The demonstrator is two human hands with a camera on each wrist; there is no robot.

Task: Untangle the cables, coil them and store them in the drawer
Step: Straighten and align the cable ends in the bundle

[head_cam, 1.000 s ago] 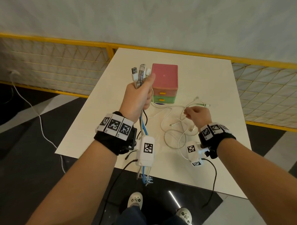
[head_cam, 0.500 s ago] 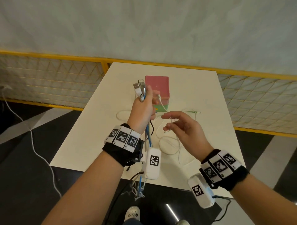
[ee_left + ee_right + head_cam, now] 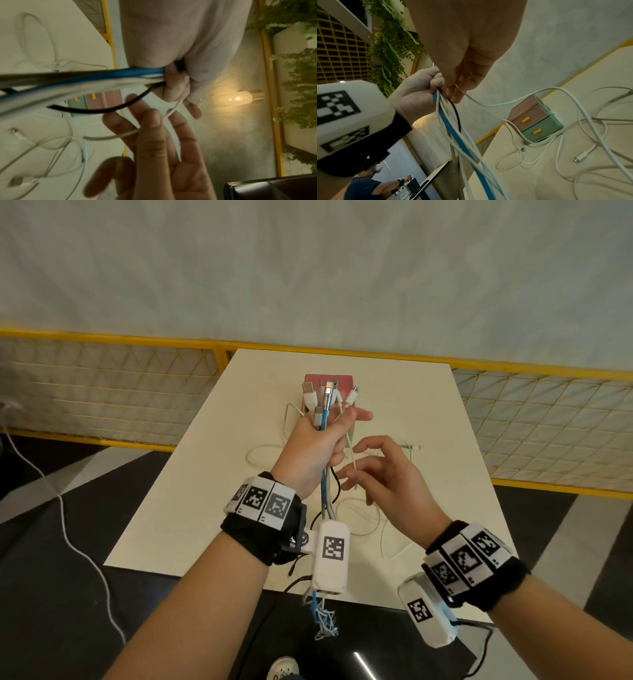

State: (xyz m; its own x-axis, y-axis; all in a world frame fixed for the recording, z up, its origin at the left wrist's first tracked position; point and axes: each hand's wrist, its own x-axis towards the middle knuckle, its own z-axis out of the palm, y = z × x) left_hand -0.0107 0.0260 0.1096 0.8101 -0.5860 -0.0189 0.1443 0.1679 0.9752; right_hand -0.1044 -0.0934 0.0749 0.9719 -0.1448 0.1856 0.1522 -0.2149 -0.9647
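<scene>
My left hand is raised above the table and grips a bundle of cables, white, black and one blue, with the plugs standing up out of the fist. Just below and to the right, my right hand pinches a thin white cable that hangs from the bundle. That pinch shows between fingers in the left wrist view. The drawer box, pink above and green below with both drawers shut, stands behind the hands.
Loose white cables lie looped on the table near its front edge, one with a green tip. A yellow mesh fence runs behind the table. A white cord trails on the floor at left.
Both hands have risen. The thin white cable's plug now stands among the plugs in my left fist, and my right hand has slid down that cable to below the fist.
</scene>
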